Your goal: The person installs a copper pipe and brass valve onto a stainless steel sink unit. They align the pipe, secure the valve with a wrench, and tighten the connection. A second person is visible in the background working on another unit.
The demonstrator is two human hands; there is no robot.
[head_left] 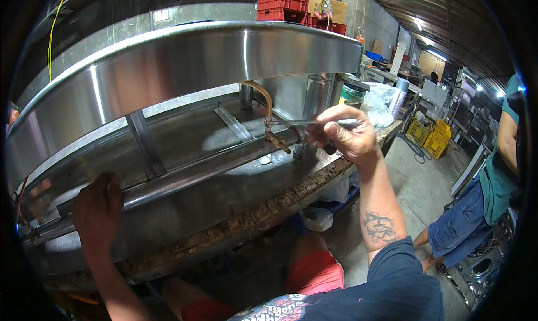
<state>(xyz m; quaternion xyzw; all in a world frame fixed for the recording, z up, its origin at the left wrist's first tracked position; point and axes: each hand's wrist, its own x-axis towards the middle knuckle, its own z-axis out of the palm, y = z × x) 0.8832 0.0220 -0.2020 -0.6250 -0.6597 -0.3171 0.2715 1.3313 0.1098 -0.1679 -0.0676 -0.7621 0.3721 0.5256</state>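
Observation:
A long steel pipe (196, 172) runs below the broad stainless-steel panel (185, 55). Toward its right end sits a brass valve fitting (277, 142), joined from above by a bent copper tube (263, 91). My right hand (350, 133) is closed on a slim metal wrench (294, 122), whose far end meets the joint between tube and fitting. At the left, my left hand (98, 209) is closed around the pipe; its fingertips are in shadow and partly hidden.
A worn wooden bench edge (241, 223) lies in front of the pipe. Red crates (283, 4) stand behind the panel. To the right are a clear plastic bag (378, 108), yellow crates (428, 133) on the floor, and another person in a green shirt (499, 181).

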